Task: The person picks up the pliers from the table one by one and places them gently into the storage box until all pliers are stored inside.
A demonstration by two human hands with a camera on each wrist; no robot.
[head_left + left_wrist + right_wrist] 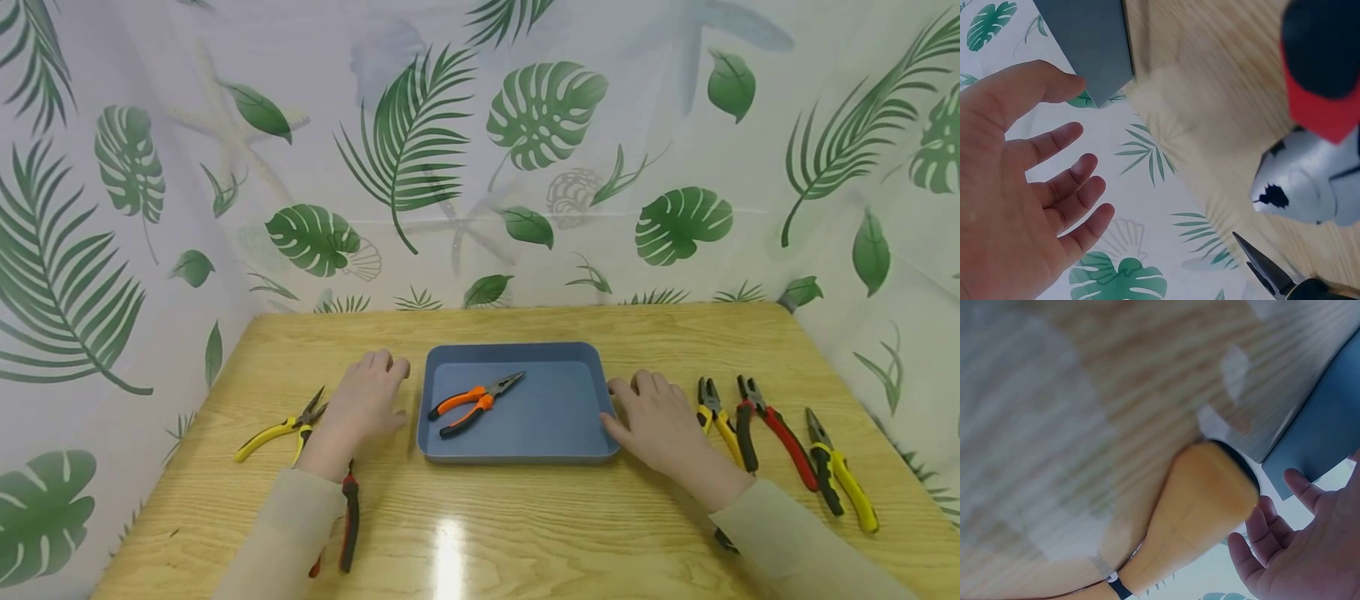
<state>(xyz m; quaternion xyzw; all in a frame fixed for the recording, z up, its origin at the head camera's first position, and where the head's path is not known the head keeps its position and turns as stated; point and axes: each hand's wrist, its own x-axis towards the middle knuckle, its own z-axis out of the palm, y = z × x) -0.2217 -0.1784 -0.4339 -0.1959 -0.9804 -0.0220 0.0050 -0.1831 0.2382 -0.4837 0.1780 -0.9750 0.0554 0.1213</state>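
Observation:
A blue-grey tray stands on the table, with orange-and-black long-nose pliers lying in its left part. My left hand hovers just left of the tray, empty, fingers loosely bent and spread; the left wrist view shows a gap between fingers and thumb. On the other side, my right hand has its fingertips right at the tray's right rim, fingers loosely bent. The right wrist view shows a thumb overlapping the tray wall, with a yellow plier handle in the foreground.
Yellow-handled pliers and red-and-black-handled pliers lie by my left forearm, partly hidden. Right of my right hand lie yellow pliers, red-and-black pliers and yellow-and-black long-nose pliers. A leaf-patterned cloth hangs behind the table.

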